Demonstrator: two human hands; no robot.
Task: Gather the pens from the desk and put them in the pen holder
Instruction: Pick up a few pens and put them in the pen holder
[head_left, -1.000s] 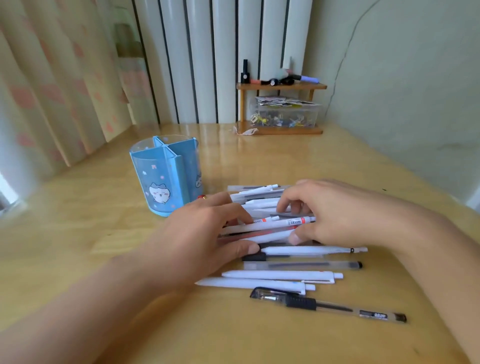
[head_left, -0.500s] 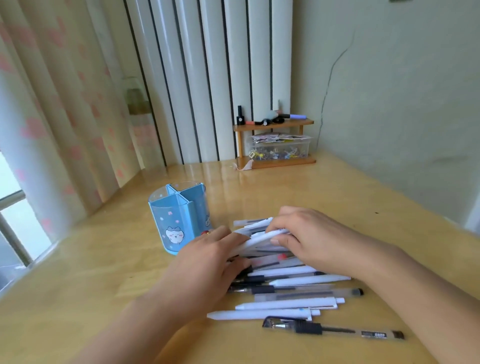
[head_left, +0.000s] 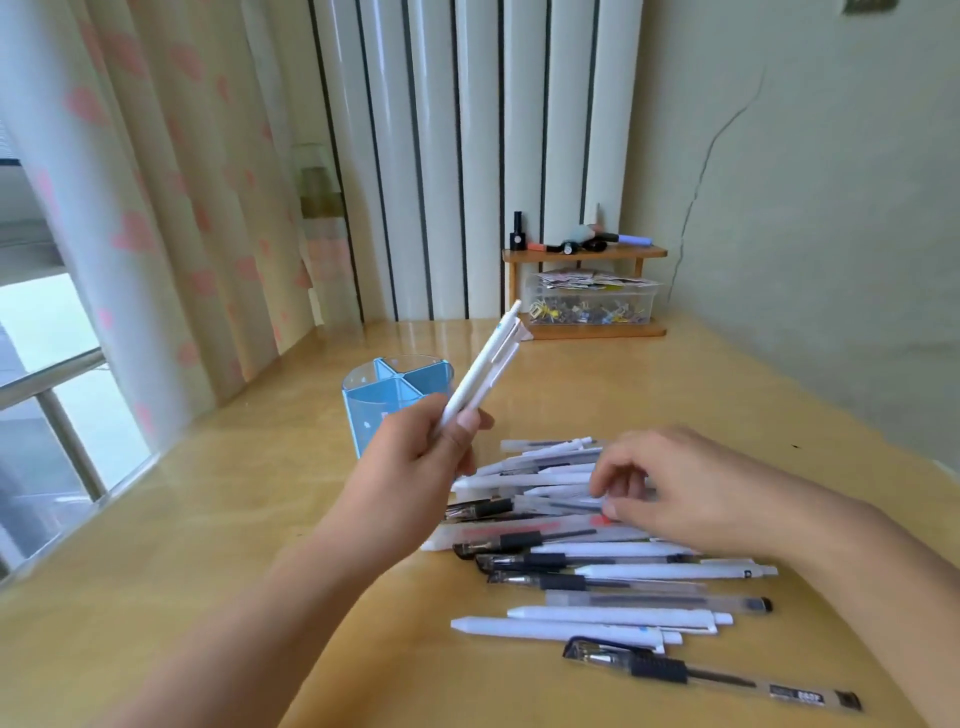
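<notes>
Head view: left hand (head_left: 415, 457) fingers grip white pen (head_left: 480, 374), tilted above pen holder (head_left: 374, 400); right hand (head_left: 670, 483) fingers curl over pen pile (head_left: 597, 561), grasp unclear.

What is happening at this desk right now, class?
A person is tidying pens. The left hand holds one white pen raised and tilted, close to the blue pen holder, which looks empty so far. The right hand reaches with curled fingers into the pile of pens spread on the wooden desk; whether it grips one is unclear. No pen is stowed yet.
</notes>
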